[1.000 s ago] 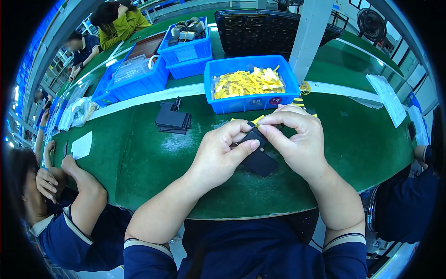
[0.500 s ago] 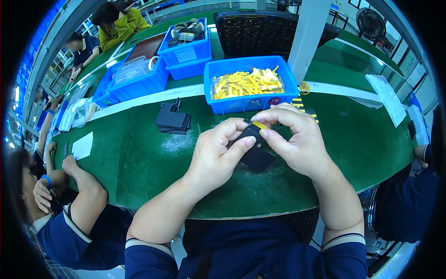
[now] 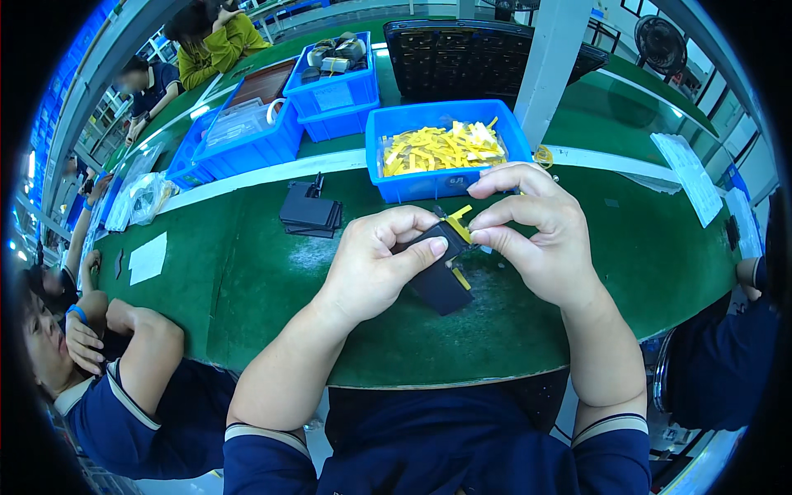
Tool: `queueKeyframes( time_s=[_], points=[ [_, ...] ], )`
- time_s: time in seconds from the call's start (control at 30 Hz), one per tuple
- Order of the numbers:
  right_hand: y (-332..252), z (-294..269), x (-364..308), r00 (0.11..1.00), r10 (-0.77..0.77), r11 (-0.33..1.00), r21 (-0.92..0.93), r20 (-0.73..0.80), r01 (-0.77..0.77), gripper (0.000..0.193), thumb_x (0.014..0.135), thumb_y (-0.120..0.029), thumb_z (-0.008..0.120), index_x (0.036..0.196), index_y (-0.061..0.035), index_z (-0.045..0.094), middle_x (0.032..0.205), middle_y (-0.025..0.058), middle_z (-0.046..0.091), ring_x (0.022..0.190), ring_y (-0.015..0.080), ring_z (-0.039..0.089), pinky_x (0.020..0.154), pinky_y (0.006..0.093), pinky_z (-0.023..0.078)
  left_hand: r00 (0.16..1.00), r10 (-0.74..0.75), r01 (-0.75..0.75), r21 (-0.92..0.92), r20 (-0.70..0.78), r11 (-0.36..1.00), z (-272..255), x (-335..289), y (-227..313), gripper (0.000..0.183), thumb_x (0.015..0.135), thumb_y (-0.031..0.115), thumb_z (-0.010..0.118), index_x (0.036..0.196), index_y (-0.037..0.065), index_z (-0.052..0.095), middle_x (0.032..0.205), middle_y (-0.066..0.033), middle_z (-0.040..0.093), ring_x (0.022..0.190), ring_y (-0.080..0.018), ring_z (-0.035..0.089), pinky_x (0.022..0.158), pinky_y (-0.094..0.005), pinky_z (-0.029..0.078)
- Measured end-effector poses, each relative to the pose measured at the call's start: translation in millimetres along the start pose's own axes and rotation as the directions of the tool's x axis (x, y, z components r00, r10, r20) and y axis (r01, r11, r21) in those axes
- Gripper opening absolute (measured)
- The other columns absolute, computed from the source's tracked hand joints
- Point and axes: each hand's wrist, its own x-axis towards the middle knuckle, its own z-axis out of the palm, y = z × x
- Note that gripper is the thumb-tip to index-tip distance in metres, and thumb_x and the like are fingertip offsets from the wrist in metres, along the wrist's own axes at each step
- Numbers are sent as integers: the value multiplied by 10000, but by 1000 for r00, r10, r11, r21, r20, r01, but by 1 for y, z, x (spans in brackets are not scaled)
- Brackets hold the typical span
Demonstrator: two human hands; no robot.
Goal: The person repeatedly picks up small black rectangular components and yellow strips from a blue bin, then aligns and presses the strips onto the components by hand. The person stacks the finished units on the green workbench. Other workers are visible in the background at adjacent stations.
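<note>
My left hand (image 3: pixel 384 256) grips a flat black rectangular piece (image 3: pixel 445 233) between thumb and fingers, above the green table. Across the piece's far right edge lies a yellow strip (image 3: pixel 459 223), one end sticking out. My right hand (image 3: pixel 536 235) pinches thumb and forefinger together at the strip's near end, other fingers raised; the fingertips partly hide what they hold. Under the held piece is another black flat part (image 3: pixel 445 289), with a short yellow strip (image 3: pixel 461 279) beside its right edge. I cannot tell whether the two black parts are joined.
Ahead stands a blue bin (image 3: pixel 450 188) of yellow strips. Left of it lie stacked black flat pieces (image 3: pixel 309 213); more blue bins (image 3: pixel 334 97) stand behind. A grey post (image 3: pixel 551 74) rises at the back. A co-worker's arm (image 3: pixel 153 338) rests on the table at left, near white paper (image 3: pixel 148 259).
My right hand has drawn slightly right, and its fingers have lifted. More of the yellow strip shows, and another yellow strip is now visible beside the lower black part.
</note>
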Motion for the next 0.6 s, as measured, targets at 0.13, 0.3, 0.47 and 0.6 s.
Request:
queueKeyframes(
  time_s=[0.13, 0.3, 0.47, 0.6],
  points=[
    [-1, 1, 1, 999, 35, 999, 37, 40, -36, 79, 688, -80, 698, 723, -36, 643, 910, 61, 624, 908, 230, 580, 840, 357, 427, 1000, -4, 4, 16, 2, 1000, -1, 2, -4, 144, 843, 96, 614, 938, -12, 615, 779, -18, 632, 703, -51, 546, 653, -209, 438],
    [-1, 4, 2, 988, 103, 995, -1, -116, -104, 60, 704, -55, 666, 713, -12, 625, 847, 85, 625, 815, 243, 605, 774, 334, 458, 1000, 1, -2, 39, 9, 999, -1, 2, -2, 135, 845, 87, 607, 939, -9, 613, 786, -28, 639, 713, -53, 557, 666, -210, 442],
    [16, 0, 3, 905, 416, 904, -151, 92, -400, 64, 708, -66, 614, 700, -3, 625, 761, 126, 621, 721, 269, 608, 683, 355, 476, 995, 37, -52, -179, -89, 982, -3, 4, -5, 139, 866, 66, 577, 978, -15, 572, 872, -64, 654, 781, -81, 599, 735, -204, 455],
    [27, 16, -4, 801, 520, 822, -430, 297, -374, 93, 706, -88, 578, 681, -10, 623, 737, 155, 623, 749, 300, 612, 700, 408, 483, 988, 44, -75, -213, -146, 974, -7, 7, -6, 119, 866, 56, 566, 969, -4, 566, 882, -70, 658, 792, -85, 605, 757, -203, 452]
  ],
)
